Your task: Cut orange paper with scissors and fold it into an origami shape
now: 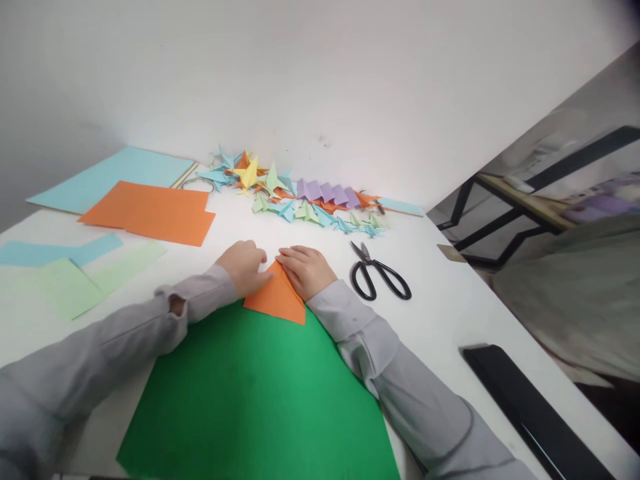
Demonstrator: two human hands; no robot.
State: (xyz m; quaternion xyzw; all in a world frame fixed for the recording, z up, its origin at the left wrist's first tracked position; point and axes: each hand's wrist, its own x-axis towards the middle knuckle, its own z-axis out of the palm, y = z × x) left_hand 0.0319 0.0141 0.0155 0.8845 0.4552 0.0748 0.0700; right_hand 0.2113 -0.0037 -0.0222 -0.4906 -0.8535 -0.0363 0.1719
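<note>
A folded piece of orange paper (274, 299), pointed at its far end, lies on a green sheet (265, 387) in front of me. My left hand (244, 268) is at its left edge, fingers curled in and the thumb pressed on the paper. My right hand (309, 272) covers the right edge and the tip, its fingers close together and bent over the fold. Its thumb is hidden. Black-handled scissors (373, 270) lie partly open to the right of my right hand.
Folded paper stars (249, 175) and a pleated purple strip (327, 192) lie along the wall. At left are orange sheets (150, 210), a light blue sheet (117, 177), blue strips (47, 253) and green pieces (73, 287). A long black object (530, 407) lies near the right edge.
</note>
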